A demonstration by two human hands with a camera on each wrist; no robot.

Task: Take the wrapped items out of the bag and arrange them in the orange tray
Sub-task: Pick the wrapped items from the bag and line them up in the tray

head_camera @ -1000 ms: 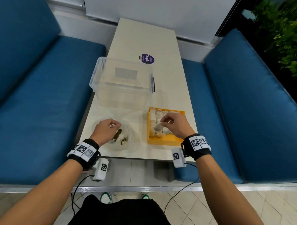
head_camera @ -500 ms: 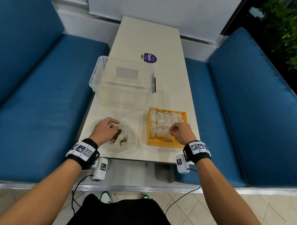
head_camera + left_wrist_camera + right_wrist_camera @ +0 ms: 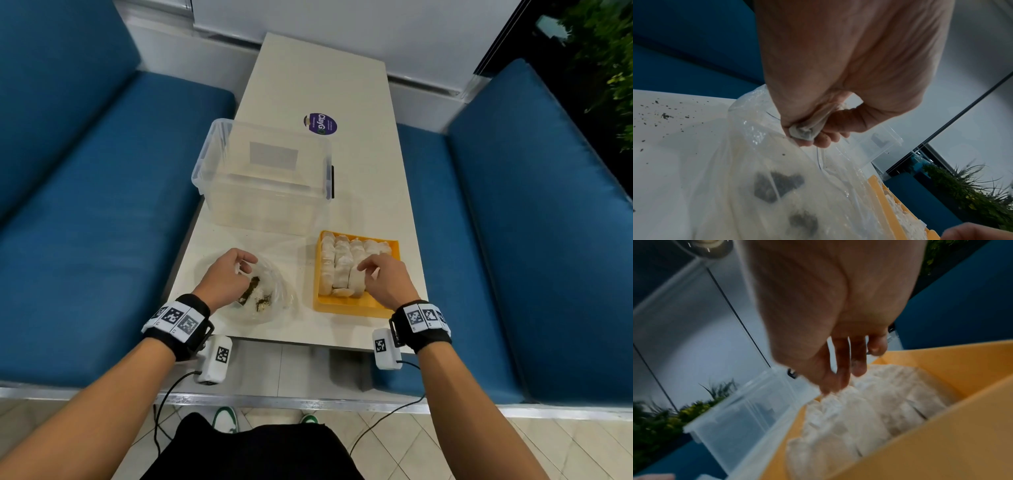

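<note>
A clear plastic bag [image 3: 274, 301] lies on the table's near left with dark wrapped items [image 3: 251, 291] inside. My left hand [image 3: 236, 270] is at the bag's mouth. The left wrist view shows the left hand [image 3: 812, 134] with fingers and thumb curled round a small greyish wrapped item [image 3: 802, 131] against the bag [image 3: 748, 162] film. The orange tray [image 3: 349, 306] sits to the right, with rows of pale wrapped items [image 3: 342, 263]. My right hand [image 3: 373, 270] hovers over them, fingers [image 3: 840, 378] straight and holding nothing, just above the wrapped items [image 3: 869, 402] in the tray [image 3: 941, 369].
A clear lidless storage box [image 3: 263, 202] stands behind the bag and tray. Dark crumbs [image 3: 663, 116] are scattered on the table left of the bag. Blue benches [image 3: 85, 222] flank the narrow table, whose near edge is just below my wrists.
My right hand set its pale wrapped item down in the tray's near row and now hovers with straight fingers. The left hand has stayed at the bag.
</note>
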